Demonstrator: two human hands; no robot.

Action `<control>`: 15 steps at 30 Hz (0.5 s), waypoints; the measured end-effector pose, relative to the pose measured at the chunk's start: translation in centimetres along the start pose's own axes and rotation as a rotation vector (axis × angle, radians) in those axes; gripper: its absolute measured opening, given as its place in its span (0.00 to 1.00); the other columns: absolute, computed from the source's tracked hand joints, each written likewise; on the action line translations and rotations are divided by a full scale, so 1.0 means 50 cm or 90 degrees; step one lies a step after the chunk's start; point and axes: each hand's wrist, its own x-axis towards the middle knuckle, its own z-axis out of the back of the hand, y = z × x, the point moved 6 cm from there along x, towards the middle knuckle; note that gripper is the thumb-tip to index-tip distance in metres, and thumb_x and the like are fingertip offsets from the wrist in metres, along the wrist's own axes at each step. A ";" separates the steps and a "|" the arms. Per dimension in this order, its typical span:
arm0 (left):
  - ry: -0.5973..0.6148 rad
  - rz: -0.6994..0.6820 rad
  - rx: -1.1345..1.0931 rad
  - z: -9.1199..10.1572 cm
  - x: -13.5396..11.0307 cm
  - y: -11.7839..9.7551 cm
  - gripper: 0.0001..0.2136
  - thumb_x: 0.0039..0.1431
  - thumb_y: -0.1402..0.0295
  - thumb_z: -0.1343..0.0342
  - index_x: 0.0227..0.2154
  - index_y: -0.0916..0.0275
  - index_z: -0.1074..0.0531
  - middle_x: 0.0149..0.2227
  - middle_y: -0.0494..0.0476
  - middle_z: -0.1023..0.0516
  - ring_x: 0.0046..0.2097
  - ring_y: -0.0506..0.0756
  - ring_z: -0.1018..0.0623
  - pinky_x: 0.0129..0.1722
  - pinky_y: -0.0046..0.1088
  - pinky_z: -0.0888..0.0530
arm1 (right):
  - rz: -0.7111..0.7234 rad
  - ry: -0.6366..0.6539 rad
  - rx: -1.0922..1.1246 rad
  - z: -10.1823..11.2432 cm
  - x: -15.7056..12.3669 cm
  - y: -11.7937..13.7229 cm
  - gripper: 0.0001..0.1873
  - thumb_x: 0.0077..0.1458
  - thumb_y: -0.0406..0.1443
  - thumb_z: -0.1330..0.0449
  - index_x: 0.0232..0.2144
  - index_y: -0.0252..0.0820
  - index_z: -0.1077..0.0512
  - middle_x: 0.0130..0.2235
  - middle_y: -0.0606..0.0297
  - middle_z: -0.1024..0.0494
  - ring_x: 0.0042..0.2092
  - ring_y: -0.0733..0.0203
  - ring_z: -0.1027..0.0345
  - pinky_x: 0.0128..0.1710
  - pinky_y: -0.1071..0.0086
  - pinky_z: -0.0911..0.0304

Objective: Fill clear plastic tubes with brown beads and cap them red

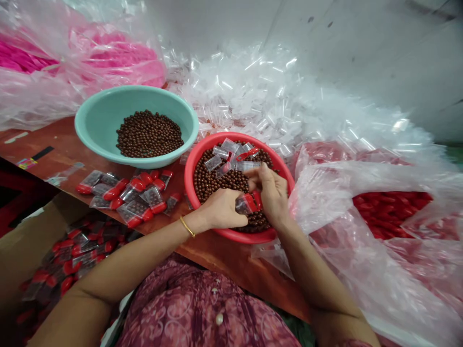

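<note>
Both my hands meet over the near side of a red bowl [188, 176] filled with small brown beads [213, 180]. My left hand [222, 209] is closed on a small clear packet with a red strip [246, 204]. My right hand [271, 193] pinches the same packet from the right. Several empty clear packets [226, 154] lie on the beads at the far side of the bowl.
A teal bowl [97, 120] of brown beads stands at the back left. Filled packets [133, 195] lie on the wooden table [54, 159], more in a cardboard box [75, 250] below. Clear packets [271, 96] pile behind; bags of red parts [390, 212] at right, pink ones [108, 53] at left.
</note>
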 end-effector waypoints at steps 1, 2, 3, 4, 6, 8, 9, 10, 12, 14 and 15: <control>0.006 0.001 0.014 -0.002 -0.001 -0.002 0.06 0.36 0.71 0.47 0.15 0.61 0.41 0.15 0.45 0.40 0.19 0.46 0.42 0.18 0.23 0.47 | -0.019 0.040 0.018 -0.013 0.006 -0.006 0.30 0.56 0.58 0.54 0.35 0.43 0.24 0.24 0.66 0.29 0.25 0.65 0.36 0.26 0.70 0.37; 0.008 0.003 0.026 -0.003 -0.001 -0.003 0.06 0.36 0.71 0.47 0.15 0.61 0.41 0.15 0.46 0.40 0.18 0.46 0.42 0.18 0.24 0.47 | -0.034 0.081 0.029 -0.025 0.010 -0.012 0.31 0.56 0.58 0.55 0.40 0.43 0.25 0.30 0.64 0.25 0.30 0.64 0.32 0.31 0.69 0.34; 0.012 0.005 0.039 -0.003 -0.001 -0.004 0.06 0.37 0.71 0.48 0.15 0.61 0.41 0.15 0.46 0.39 0.18 0.47 0.42 0.18 0.25 0.47 | -0.042 0.115 0.034 -0.034 0.013 -0.017 0.31 0.56 0.58 0.55 0.45 0.44 0.27 0.35 0.63 0.24 0.36 0.63 0.30 0.37 0.68 0.33; 0.019 0.006 0.055 -0.004 -0.002 -0.005 0.06 0.37 0.71 0.48 0.15 0.61 0.41 0.15 0.47 0.38 0.18 0.47 0.41 0.19 0.25 0.46 | -0.046 0.141 0.033 -0.041 0.014 -0.021 0.32 0.56 0.58 0.55 0.49 0.46 0.29 0.41 0.63 0.24 0.42 0.62 0.30 0.44 0.66 0.33; 0.039 0.008 0.094 -0.006 -0.001 -0.003 0.03 0.37 0.72 0.48 0.16 0.61 0.38 0.16 0.49 0.37 0.18 0.49 0.40 0.20 0.27 0.45 | -0.041 0.183 0.029 -0.050 0.012 -0.025 0.32 0.56 0.58 0.54 0.55 0.48 0.34 0.49 0.64 0.26 0.52 0.60 0.34 0.55 0.63 0.40; 0.056 0.010 0.131 -0.009 0.000 -0.001 0.01 0.37 0.72 0.48 0.18 0.61 0.34 0.17 0.51 0.34 0.19 0.50 0.38 0.22 0.27 0.43 | -0.027 0.230 0.027 -0.058 0.006 -0.020 0.33 0.56 0.57 0.53 0.57 0.48 0.37 0.55 0.64 0.29 0.58 0.60 0.39 0.61 0.61 0.47; 0.061 0.012 0.146 -0.010 0.000 0.001 0.02 0.37 0.72 0.48 0.19 0.62 0.32 0.18 0.52 0.32 0.20 0.51 0.36 0.22 0.28 0.42 | -0.016 0.247 0.024 -0.061 0.002 -0.015 0.33 0.56 0.57 0.53 0.58 0.49 0.37 0.56 0.64 0.31 0.59 0.60 0.40 0.62 0.61 0.49; 0.062 0.014 0.160 -0.012 0.001 0.001 0.04 0.37 0.72 0.48 0.21 0.62 0.31 0.19 0.53 0.31 0.20 0.51 0.36 0.22 0.28 0.42 | -0.002 0.256 0.014 -0.063 -0.002 -0.009 0.33 0.56 0.56 0.52 0.57 0.49 0.37 0.58 0.64 0.32 0.60 0.60 0.42 0.63 0.61 0.51; 0.056 0.005 0.190 -0.015 0.001 -0.003 0.05 0.38 0.71 0.47 0.23 0.63 0.30 0.20 0.54 0.30 0.21 0.52 0.34 0.23 0.27 0.41 | 0.031 0.247 -0.011 -0.061 -0.005 0.002 0.31 0.56 0.56 0.52 0.56 0.48 0.35 0.59 0.64 0.34 0.61 0.59 0.43 0.64 0.60 0.54; 0.036 -0.023 0.217 -0.016 -0.003 -0.015 0.05 0.39 0.70 0.46 0.24 0.62 0.31 0.21 0.53 0.29 0.22 0.52 0.34 0.23 0.27 0.42 | 0.050 0.217 -0.015 -0.053 -0.002 0.003 0.31 0.57 0.56 0.54 0.53 0.46 0.31 0.58 0.63 0.31 0.60 0.59 0.42 0.63 0.61 0.52; 0.015 -0.037 0.223 -0.012 -0.008 -0.021 0.05 0.40 0.70 0.46 0.24 0.62 0.31 0.21 0.52 0.30 0.22 0.52 0.34 0.23 0.27 0.42 | 0.044 0.197 -0.009 -0.046 0.003 -0.003 0.32 0.58 0.57 0.58 0.51 0.45 0.29 0.55 0.62 0.28 0.58 0.59 0.38 0.62 0.61 0.48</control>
